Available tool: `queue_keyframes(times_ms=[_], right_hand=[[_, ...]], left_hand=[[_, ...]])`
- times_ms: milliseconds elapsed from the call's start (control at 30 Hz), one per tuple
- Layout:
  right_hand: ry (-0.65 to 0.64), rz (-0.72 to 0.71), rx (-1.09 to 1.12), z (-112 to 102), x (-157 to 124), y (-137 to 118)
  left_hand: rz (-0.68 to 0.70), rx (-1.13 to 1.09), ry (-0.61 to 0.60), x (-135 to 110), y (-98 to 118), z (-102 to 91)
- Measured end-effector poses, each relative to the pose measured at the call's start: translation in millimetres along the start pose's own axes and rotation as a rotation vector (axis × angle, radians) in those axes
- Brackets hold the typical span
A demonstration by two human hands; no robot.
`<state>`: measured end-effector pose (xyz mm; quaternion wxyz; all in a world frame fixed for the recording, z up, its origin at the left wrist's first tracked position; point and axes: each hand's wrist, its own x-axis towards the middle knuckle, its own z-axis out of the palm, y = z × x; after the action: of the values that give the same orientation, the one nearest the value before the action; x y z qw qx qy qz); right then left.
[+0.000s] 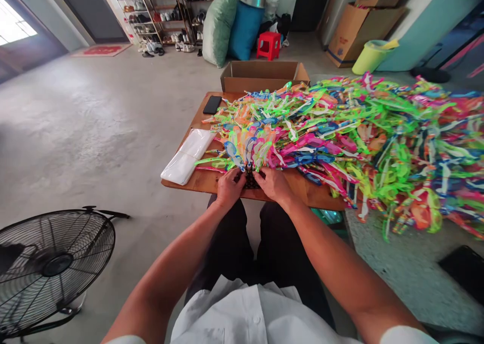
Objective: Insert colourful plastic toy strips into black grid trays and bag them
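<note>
My left hand (230, 186) and my right hand (275, 183) rest at the table's near edge, a small gap between them. Both have curled fingers, thumbs towards the middle, closed at the lower ends of a row of plastic goggles (250, 146). These look like swim goggles in blue, orange, pink and green, standing side by side. Exactly what each set of fingertips pinches is too small to make out. Between the hands lies a black patterned piece (250, 178). A large heap of similar neon goggles (340, 127) spreads behind and to the right.
Clear plastic bags (188, 156) lie on the wooden table (200, 181) at left, near a black phone (212, 105). Beyond the table is an open cardboard box (264, 76). A black floor fan (56, 264) stands at lower left; a red stool (268, 45) is farther back.
</note>
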<state>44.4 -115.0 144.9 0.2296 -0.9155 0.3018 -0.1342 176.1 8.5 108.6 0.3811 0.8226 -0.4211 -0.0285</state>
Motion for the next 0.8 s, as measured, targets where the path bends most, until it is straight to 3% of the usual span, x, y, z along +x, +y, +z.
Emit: queue_keyframes(times_ms=[500,633,800], right_hand=[[0.005,-0.059,-0.081,3.6,-0.3,1.0],[-0.004,-0.065,-0.057,3.2,-1.2,0.3],[-0.009,-0.054,-0.059,-0.4,-1.4,-1.4]], left_hand=[[0.25,0.105,-0.034,5.4,2.0,3.8],[0.3,0.174,-0.055,9.4,1.6,-0.9],[0.335,0.082,-0.12,12.2,-3.5,-9.8]])
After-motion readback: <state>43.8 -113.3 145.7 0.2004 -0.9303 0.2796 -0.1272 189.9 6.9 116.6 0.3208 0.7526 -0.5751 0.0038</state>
